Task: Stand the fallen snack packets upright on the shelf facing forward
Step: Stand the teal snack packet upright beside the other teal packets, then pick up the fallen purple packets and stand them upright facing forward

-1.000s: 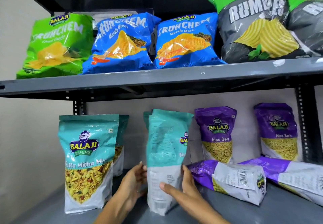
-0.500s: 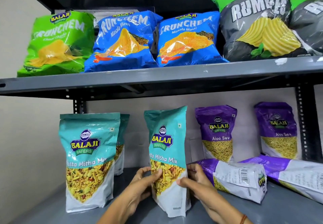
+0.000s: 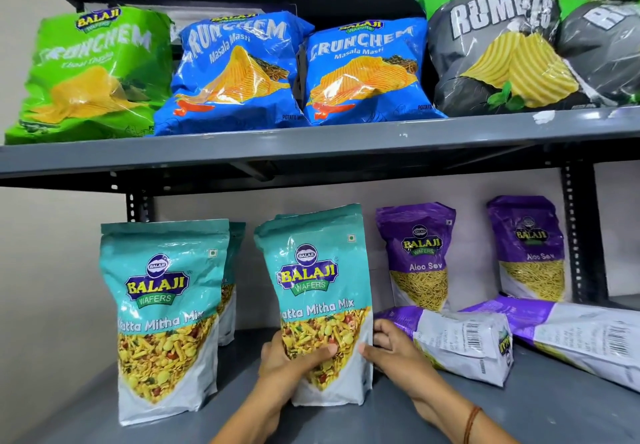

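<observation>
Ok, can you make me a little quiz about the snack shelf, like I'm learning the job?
1. True or false: both hands grip the teal Khatta Mitha Mix packet in the middle.
2. How many purple packets lie fallen on the lower shelf?
3. Which way does the held packet face: A) front out, B) back out, C) sideways?

Key:
1. True: the left hand and right hand hold its lower sides.
2. Two: the near fallen purple packet and the far fallen purple packet.
3. A.
</observation>
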Demonstrator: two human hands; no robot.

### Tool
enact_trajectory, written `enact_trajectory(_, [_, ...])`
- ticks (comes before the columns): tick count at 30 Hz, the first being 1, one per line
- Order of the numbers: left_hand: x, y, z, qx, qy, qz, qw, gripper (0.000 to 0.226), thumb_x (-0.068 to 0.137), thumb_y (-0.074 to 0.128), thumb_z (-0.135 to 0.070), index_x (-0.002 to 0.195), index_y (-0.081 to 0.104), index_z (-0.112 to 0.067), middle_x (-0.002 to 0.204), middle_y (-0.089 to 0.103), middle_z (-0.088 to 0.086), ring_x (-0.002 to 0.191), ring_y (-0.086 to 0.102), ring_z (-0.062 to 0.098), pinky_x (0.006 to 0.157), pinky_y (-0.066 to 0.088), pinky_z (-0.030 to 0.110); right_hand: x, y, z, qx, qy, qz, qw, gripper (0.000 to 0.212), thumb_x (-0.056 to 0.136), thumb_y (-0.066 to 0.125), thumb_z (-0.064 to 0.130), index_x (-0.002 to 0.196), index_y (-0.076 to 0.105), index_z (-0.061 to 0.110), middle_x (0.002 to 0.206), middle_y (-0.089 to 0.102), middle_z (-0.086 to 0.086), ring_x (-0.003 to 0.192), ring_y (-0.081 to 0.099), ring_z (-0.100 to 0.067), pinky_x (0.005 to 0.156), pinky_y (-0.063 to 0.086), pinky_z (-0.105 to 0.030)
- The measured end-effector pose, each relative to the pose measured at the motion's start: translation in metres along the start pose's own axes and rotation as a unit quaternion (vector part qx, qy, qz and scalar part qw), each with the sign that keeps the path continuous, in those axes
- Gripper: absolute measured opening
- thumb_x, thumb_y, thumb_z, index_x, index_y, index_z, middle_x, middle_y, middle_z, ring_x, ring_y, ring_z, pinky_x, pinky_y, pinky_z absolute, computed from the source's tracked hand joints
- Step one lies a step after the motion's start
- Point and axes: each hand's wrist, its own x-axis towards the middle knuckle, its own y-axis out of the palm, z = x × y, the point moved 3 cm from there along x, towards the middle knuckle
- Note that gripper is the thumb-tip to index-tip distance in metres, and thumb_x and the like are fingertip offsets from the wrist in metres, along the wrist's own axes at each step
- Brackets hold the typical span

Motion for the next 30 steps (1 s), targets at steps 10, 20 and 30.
enact_trajectory(10, [-0.072,0.063,-0.033,-0.081,0.133,-0.283,0.947,0.078,0.051,0.087,-0.023,0.116,0.044,-0.02,0.124,0.041,0.008,0.121,0.044,0.029,0.105,0.04,0.045,-0.018,-0.05,0.049,-0.057,-0.122,-0.156,0.979,0.034,0.085,0.072,0.015,0.116,0.06,0.024,0.107,0.067,0.007,0.097,0.064,-0.009,0.083,0.049,-0.017])
enact_trajectory(20, [-0.02,0.172,-0.007,-0.283,-0.092,-0.091,0.951,0.069,0.075,0.061,0.026,0.138,0.038,0.01,0.138,0.046,0.032,0.101,0.044,0.017,0.04,0.043,0.001,0.051,-0.196,0.028,-0.338,0.065,-0.061,0.937,0.018,0.095,0.057,0.024,0.111,0.062,0.017,0.107,0.065,-0.004,0.111,0.064,-0.029,0.073,0.048,-0.024])
enact_trajectory(30, [0.024,0.221,0.012,-0.219,-0.149,-0.139,0.954,0.057,0.067,0.076,0.015,0.119,0.055,0.024,0.11,0.062,0.031,0.083,0.072,0.034,0.077,0.059,0.033,0.104,-0.202,-0.013,-0.298,0.115,0.194,0.928,0.036,0.099,0.049,0.031,0.131,0.056,0.018,0.132,0.059,0.002,0.117,0.056,-0.011,0.105,0.039,-0.018])
